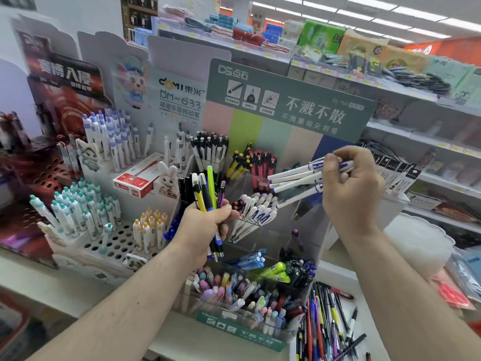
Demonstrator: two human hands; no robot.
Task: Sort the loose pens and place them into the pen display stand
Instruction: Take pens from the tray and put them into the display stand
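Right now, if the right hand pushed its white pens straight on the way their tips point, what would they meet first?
The right hand aims its white pens left and slightly down. Likely first: the matching white-and-blue pens in the clear stand, or the red pens beside them; depth is unclear.

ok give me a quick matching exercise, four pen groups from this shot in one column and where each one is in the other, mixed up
Things:
1. white pens with blue print
2. mixed yellow, green and blue pens
3. loose pile of pens
4. red and black pens

Places:
A. lying on the counter, lower right
B. gripped in the left hand
C. standing in an upper compartment of the display stand
D. gripped in the right hand

Pairs: 1-D, 2-B, 3-A, 4-C
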